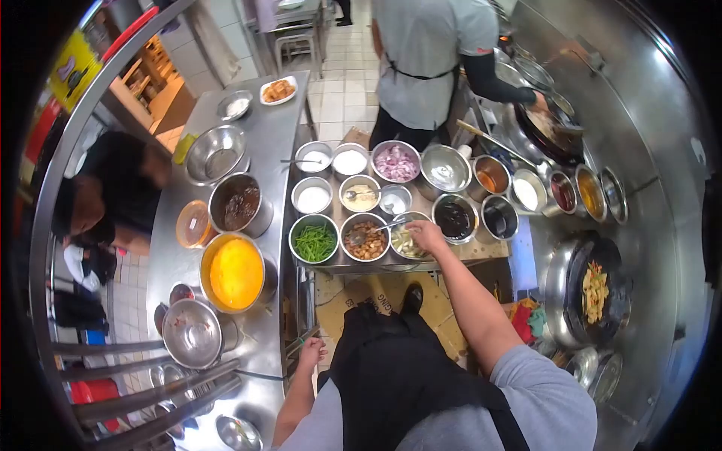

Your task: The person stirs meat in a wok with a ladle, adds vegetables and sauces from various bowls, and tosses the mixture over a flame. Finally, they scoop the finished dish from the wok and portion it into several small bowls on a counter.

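Observation:
My right hand is over a steel pot of pale cut vegetable pieces. Its fingers are bent down at the pieces, and the tips are partly hidden. Just left are a pot of browned chunks with a spoon in it and a pot of cut green vegetables. A pot of dark sauce stands on the other side. Low by my left side hangs my left hand, fingers loosely curled, with nothing visible in them.
A wok with cooked food sits at my right. Ahead, a co-worker reaches toward another wok. The steel counter at left bears a pot of yellow liquid, bowls and a plate of fried food.

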Available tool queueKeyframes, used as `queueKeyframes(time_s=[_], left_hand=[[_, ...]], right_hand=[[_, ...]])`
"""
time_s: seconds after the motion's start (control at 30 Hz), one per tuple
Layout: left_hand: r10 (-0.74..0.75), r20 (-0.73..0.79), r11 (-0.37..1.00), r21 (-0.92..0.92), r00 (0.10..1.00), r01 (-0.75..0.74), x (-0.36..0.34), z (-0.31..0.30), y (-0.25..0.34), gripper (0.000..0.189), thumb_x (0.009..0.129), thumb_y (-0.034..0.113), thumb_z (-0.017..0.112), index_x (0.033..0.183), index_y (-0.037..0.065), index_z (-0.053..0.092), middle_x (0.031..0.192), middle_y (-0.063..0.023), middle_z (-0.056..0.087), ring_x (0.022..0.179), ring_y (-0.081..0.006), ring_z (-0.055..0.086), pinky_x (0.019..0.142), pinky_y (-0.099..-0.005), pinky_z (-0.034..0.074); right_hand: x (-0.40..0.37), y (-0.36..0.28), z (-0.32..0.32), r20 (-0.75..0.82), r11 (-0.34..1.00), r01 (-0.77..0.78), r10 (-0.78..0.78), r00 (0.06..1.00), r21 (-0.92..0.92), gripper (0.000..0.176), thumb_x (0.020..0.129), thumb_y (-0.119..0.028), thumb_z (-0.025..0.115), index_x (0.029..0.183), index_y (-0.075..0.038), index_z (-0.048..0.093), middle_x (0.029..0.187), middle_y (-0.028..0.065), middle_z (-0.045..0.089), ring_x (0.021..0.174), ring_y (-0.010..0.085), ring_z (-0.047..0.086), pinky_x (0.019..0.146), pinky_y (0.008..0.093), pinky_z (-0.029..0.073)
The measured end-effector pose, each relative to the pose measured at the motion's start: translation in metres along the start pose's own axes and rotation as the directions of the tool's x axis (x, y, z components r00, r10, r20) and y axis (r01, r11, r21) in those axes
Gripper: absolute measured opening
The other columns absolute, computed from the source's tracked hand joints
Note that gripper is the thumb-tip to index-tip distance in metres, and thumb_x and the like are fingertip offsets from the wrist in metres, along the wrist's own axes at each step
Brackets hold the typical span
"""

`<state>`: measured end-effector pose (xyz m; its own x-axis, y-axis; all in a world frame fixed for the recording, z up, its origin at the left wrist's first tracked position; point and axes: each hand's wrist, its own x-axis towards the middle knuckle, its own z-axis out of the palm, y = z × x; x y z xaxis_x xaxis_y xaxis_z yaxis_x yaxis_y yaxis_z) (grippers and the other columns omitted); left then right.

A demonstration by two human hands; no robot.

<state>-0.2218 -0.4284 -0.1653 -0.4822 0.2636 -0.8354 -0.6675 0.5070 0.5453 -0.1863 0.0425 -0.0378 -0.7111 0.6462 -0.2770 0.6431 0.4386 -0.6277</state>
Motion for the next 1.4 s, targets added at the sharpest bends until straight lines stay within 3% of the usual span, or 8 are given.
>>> queueKeyframes(time_s=[0.4, 0.67, 0.77, 0.83, 1.03, 1.1, 1.2, 1.4], left_hand=[[0.200, 0.256, 0.975, 0.044, 0.946, -0.218, 0.113, -0.004, -0.009, 0.010, 0.087, 0.013, 0.053, 0.080, 0.005, 0.051, 0.068, -0.0031, 0.052, 0.058, -0.0141, 0.050, 0.050, -0.0269, 0.040], [0.123, 0.190, 0.987, 0.084, 0.974, -0.141, 0.141, 0.011, 0.007, 0.011, 0.086, 0.013, 0.054, 0.079, 0.005, 0.052, 0.065, -0.0013, 0.050, 0.058, -0.0129, 0.047, 0.052, -0.0257, 0.037], [0.103, 0.184, 0.989, 0.082, 0.977, -0.120, 0.142, 0.014, 0.016, 0.011, 0.086, 0.013, 0.055, 0.079, 0.005, 0.053, 0.064, -0.0009, 0.050, 0.058, -0.0128, 0.047, 0.053, -0.0257, 0.038], [0.092, 0.180, 0.992, 0.069, 0.979, -0.106, 0.145, 0.016, 0.018, 0.011, 0.086, 0.013, 0.055, 0.079, 0.005, 0.053, 0.064, -0.0007, 0.050, 0.058, -0.0127, 0.047, 0.054, -0.0256, 0.038], [0.235, 0.390, 0.838, 0.382, 0.890, -0.388, 0.166, -0.001, 0.005, 0.012, 0.087, 0.013, 0.053, 0.077, 0.006, 0.053, 0.063, -0.0011, 0.049, 0.056, -0.0139, 0.046, 0.055, -0.0265, 0.039], [0.580, 0.708, 0.210, 0.348, 0.403, -0.914, 0.149, 0.002, 0.022, 0.015, 0.087, 0.013, 0.052, 0.074, 0.007, 0.053, 0.062, -0.0031, 0.050, 0.055, -0.0157, 0.047, 0.054, -0.0298, 0.041], [0.122, 0.404, 0.925, 0.286, 0.907, -0.252, 0.114, 0.014, 0.038, 0.017, 0.083, 0.016, 0.047, 0.067, 0.009, 0.048, 0.054, -0.0044, 0.046, 0.043, -0.0151, 0.043, 0.040, -0.0294, 0.036], [0.171, 0.085, 0.976, 0.120, 0.982, -0.181, 0.048, 0.026, 0.062, 0.014, 0.085, 0.019, 0.053, 0.090, 0.006, 0.054, 0.077, -0.0050, 0.059, 0.059, -0.0148, 0.059, 0.045, -0.0261, 0.041]], right_hand=[[-0.041, 0.067, -0.032, 0.108, -0.248, -0.079, 0.104, 0.989, 0.965, 0.028, 0.085, -0.005, 0.058, 0.112, -0.008, 0.054, 0.098, 0.0062, 0.060, 0.089, 0.0186, 0.059, 0.079, 0.0338, 0.051], [-0.235, 0.161, -0.293, -0.579, 0.293, 0.501, 0.464, 0.671, 0.814, 0.044, 0.077, -0.009, 0.062, 0.118, -0.016, 0.048, 0.108, 0.0106, 0.055, 0.094, 0.0248, 0.058, 0.074, 0.0392, 0.053], [-0.349, 0.265, -0.349, -0.996, 0.800, -0.596, -0.028, 0.083, -0.072, 0.054, 0.078, -0.032, 0.065, 0.125, -0.012, 0.047, 0.107, 0.0118, 0.059, 0.092, 0.0297, 0.060, 0.068, 0.0374, 0.052], [-0.392, 0.202, -0.359, -0.949, 0.783, -0.539, 0.288, -0.129, 0.311, 0.043, 0.083, -0.028, 0.061, 0.119, -0.007, 0.051, 0.101, 0.0106, 0.060, 0.084, 0.0240, 0.062, 0.061, 0.0316, 0.052], [-0.285, 0.108, -0.282, -0.729, 0.756, -0.018, 0.638, 0.248, 0.655, 0.013, 0.092, -0.017, 0.049, 0.096, -0.007, 0.056, 0.074, 0.0044, 0.058, 0.063, 0.0117, 0.058, 0.052, 0.0226, 0.045], [-0.207, 0.113, -0.210, -0.571, 0.706, 0.071, 0.504, 0.648, 0.704, 0.014, 0.092, -0.018, 0.050, 0.088, -0.006, 0.057, 0.068, 0.0023, 0.056, 0.058, 0.0097, 0.053, 0.050, 0.0232, 0.043], [-0.121, 0.053, -0.115, -0.105, 0.686, -0.078, 0.221, 0.970, 0.723, 0.017, 0.091, -0.019, 0.051, 0.090, -0.004, 0.058, 0.067, 0.0012, 0.055, 0.058, 0.0082, 0.055, 0.048, 0.0202, 0.043], [-0.029, -0.032, -0.031, -0.015, 0.948, -0.147, 0.158, 0.987, 0.281, 0.040, 0.079, -0.028, 0.064, 0.102, 0.003, 0.057, 0.072, 0.0143, 0.063, 0.055, 0.0184, 0.062, 0.051, 0.0306, 0.049]])
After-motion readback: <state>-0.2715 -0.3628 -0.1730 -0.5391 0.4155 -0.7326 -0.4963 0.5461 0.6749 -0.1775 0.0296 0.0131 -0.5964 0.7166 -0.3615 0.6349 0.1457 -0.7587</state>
